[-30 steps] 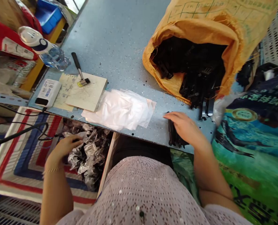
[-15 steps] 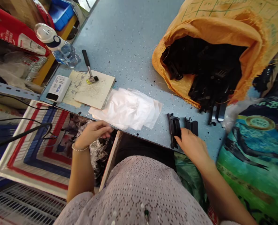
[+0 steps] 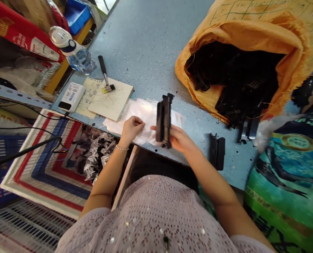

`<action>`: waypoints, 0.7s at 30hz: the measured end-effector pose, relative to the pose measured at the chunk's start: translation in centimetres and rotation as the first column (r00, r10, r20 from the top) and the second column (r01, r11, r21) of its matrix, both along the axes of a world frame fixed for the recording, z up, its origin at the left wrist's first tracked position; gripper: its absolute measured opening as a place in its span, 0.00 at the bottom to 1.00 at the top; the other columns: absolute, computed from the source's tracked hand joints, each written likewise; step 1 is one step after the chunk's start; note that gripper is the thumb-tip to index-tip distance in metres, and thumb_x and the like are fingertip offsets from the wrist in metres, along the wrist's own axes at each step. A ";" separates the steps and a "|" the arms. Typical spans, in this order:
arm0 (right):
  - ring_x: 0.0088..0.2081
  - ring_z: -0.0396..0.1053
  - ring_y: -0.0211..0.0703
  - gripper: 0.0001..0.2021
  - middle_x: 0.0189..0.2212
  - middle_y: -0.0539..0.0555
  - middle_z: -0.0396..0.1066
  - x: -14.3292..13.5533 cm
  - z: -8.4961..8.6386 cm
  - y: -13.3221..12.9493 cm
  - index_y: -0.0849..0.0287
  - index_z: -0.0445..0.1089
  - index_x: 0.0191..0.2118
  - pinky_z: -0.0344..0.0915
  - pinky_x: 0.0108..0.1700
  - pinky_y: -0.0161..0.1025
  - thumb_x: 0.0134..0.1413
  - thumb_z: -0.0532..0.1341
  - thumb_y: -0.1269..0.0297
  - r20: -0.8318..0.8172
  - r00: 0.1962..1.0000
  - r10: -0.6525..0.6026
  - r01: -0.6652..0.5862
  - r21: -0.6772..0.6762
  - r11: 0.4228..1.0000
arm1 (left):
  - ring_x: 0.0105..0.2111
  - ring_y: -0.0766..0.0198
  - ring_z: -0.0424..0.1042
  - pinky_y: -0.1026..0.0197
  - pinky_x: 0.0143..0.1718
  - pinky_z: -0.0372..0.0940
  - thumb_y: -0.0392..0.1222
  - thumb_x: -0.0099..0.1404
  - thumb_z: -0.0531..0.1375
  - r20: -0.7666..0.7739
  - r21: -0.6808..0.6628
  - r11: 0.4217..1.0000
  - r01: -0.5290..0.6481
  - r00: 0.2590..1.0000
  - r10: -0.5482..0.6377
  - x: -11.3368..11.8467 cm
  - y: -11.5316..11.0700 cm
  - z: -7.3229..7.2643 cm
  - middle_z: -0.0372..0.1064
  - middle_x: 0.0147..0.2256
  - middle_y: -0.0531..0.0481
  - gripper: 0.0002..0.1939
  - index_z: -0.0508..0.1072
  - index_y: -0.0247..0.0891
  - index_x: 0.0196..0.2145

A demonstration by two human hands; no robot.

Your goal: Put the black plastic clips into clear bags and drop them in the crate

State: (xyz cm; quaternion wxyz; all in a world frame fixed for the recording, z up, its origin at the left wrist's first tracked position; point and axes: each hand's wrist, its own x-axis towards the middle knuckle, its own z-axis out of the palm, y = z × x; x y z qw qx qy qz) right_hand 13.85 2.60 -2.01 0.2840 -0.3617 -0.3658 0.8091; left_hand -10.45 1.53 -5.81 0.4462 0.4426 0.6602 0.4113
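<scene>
My right hand (image 3: pixel 181 138) grips a long black plastic part (image 3: pixel 163 119), held upright over the right side of a stack of thin white plastic bags (image 3: pixel 151 135). Above the left part of those bags is my left hand (image 3: pixel 132 130), its fingers drawn together in a pinch. Whether a bag edge is caught between the fingertips I cannot make out. A second black plastic part (image 3: pixel 216 151) lies on the blue speckled table (image 3: pixel 143 45), to the right of my right hand.
An orange woven sack (image 3: pixel 195 95) full of black parts lies open at the back right. A notepad (image 3: pixel 111 105), a small hammer (image 3: pixel 105 75), a white device (image 3: pixel 72 96) and a water bottle (image 3: pixel 81 58) are at the left. Below stands a striped basket (image 3: pixel 21 168) beside crumpled silvery packages (image 3: pixel 95 154).
My right hand has lifted one black part off the table and carried it left over the bags. My left hand has moved right and up onto the bags, its fingers now pinched.
</scene>
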 end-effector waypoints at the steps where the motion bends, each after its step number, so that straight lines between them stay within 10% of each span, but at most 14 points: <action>1: 0.40 0.76 0.45 0.16 0.42 0.56 0.79 -2.1 -0.7 0.9 0.56 0.74 0.45 0.75 0.42 0.44 0.55 0.66 0.52 -0.034 0.999 -0.016 0.015 -0.041 0.999 | 0.28 0.64 0.72 0.62 0.31 0.67 0.39 0.58 0.65 -0.018 0.048 0.999 -0.006 1.000 0.007 0.0 -0.1 0.2 0.73 0.29 0.52 0.07 0.70 0.38 0.33; 8: 0.31 0.71 0.35 0.10 0.30 0.46 0.73 -4.0 -2.5 2.3 0.57 0.72 0.40 0.71 0.34 0.33 0.53 0.67 0.61 0.052 0.995 -0.088 0.089 -0.026 0.996 | 0.55 0.46 0.74 0.39 0.62 0.65 0.28 0.63 0.52 -0.712 0.176 0.945 0.277 0.699 -0.072 -2.6 -0.7 2.4 0.77 0.50 0.34 0.19 0.80 0.33 0.45; 14: 0.27 0.73 0.37 0.11 0.30 0.55 0.78 -1.5 -2.3 0.0 0.62 0.75 0.38 0.67 0.24 0.30 0.55 0.66 0.59 -0.149 0.939 0.312 -0.337 -0.195 0.921 | 0.65 0.53 0.66 0.47 0.66 0.66 0.27 0.67 0.51 -0.610 0.333 0.887 0.320 0.790 -0.056 -3.6 -0.9 2.9 0.64 0.65 0.40 0.32 0.67 0.40 0.66; 21: 0.26 0.71 0.36 0.12 0.29 0.56 0.75 -3.9 -3.5 0.8 0.65 0.71 0.41 0.66 0.21 0.28 0.55 0.62 0.62 -0.121 0.982 0.146 -0.178 -0.318 0.931 | 0.67 0.55 0.64 0.49 0.68 0.64 0.26 0.71 0.50 -0.662 0.445 0.736 0.510 0.741 -0.113 -1.5 -5.3 3.4 0.62 0.67 0.40 0.35 0.57 0.46 0.72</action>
